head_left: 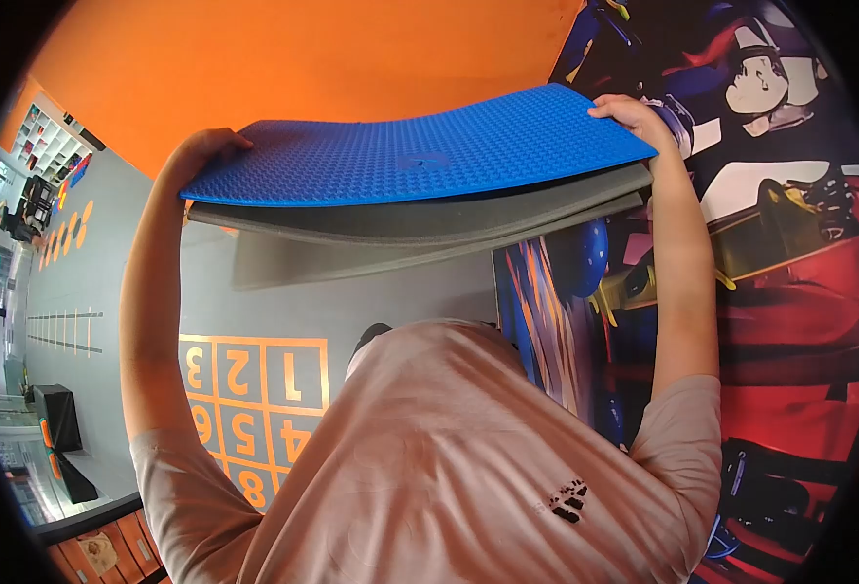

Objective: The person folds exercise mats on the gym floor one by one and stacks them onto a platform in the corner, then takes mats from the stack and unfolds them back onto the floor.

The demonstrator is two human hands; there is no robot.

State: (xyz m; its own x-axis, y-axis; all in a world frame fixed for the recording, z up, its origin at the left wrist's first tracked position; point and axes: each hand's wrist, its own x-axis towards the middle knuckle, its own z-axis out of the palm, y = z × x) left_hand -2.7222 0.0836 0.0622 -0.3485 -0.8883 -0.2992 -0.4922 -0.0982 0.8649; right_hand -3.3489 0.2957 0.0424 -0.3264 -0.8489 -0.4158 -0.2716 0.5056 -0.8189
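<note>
A blue mat with a bumpy surface (400, 156) is held up in front of me by both ends. My left hand (217, 144) is closed over its left end, thumb and fingers near the top edge. At the far right corner, my right hand (630, 113) grips the mat, fingers curled on its upper face. Under the blue mat hang grey foam mats (429, 232), bowed downward in the middle and partly apart from one another. Whether my palms also support the grey mats is hidden.
A grey floor (113, 282) bears an orange number grid (254, 389). An orange surface (283, 58) spans the top, and a colourful mural (789, 243) runs along the right. Black boxes (57, 419) stand at the lower left; shelves (50, 141) are at the far left.
</note>
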